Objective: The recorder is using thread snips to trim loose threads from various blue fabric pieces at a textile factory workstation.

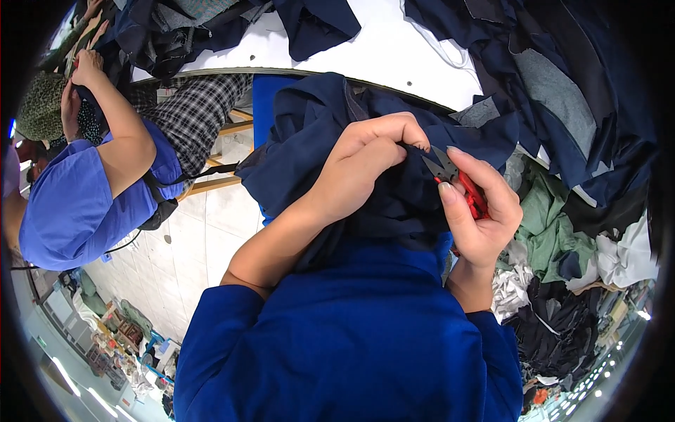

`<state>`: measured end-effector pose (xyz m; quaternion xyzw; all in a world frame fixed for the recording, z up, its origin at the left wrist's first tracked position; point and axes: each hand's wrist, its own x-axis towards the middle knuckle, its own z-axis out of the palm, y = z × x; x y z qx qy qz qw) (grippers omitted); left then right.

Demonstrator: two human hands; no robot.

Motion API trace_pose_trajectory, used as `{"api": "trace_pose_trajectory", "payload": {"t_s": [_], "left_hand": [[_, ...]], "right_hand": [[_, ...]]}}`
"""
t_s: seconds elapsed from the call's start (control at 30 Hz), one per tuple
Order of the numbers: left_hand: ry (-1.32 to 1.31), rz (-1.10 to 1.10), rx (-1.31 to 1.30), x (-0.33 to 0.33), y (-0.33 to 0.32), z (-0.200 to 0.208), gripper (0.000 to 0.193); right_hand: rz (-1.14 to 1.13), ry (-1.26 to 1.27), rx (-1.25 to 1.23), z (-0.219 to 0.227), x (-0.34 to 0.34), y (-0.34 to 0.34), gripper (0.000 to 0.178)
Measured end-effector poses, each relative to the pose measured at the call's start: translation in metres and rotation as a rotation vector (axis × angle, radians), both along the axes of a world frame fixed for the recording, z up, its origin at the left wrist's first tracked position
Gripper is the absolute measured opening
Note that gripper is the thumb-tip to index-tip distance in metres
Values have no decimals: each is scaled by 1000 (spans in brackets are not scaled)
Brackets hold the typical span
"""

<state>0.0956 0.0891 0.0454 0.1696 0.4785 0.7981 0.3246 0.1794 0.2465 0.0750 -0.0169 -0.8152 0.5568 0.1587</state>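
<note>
Navy cloth (pixel 302 126), left hand (pixel 365 160) pinching it, right hand (pixel 486 232) gripping snips (pixel 472 197) (red-handled)

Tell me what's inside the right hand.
Red-handled snips sit in the right hand, dark blades pointing toward navy cloth in the left hand. Fingers and thumb cover part of the handles.

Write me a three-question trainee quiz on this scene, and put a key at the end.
1. Which hand holds the red-handled snips? A) left B) right C) neither
2. True or false: the left hand grips dark-blue cloth.
3. Fill in: the crumpled green cloth lies toward the ____ side of the picture.

Key: 1. B, the right hand. 2. True. 3. right.
</note>
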Motion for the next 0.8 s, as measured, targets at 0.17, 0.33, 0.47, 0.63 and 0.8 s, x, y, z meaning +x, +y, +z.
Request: {"api": "trace_pose_trajectory", "payload": {"t_s": [0.17,0.33,0.47,0.63,0.8], "left_hand": [[9,10,20,1,2,0,17],[-5,-70,-50,11,10,-2,17],[55,-3,-166,9,11,3,16],[310,-53,-189,12,8,-1,17],[420,39,-291,4,10,5,20]], "right_hand": [[-46,-8,-96,-6,1,-3,31],[-223,-15,-554,-18,-4,-8,36],[-155,-10,-546,-15,-6,-13,50],[-360,73,188,-36,-9,-9,13],[-435,5,-341,-35,-14,1,13]]}}
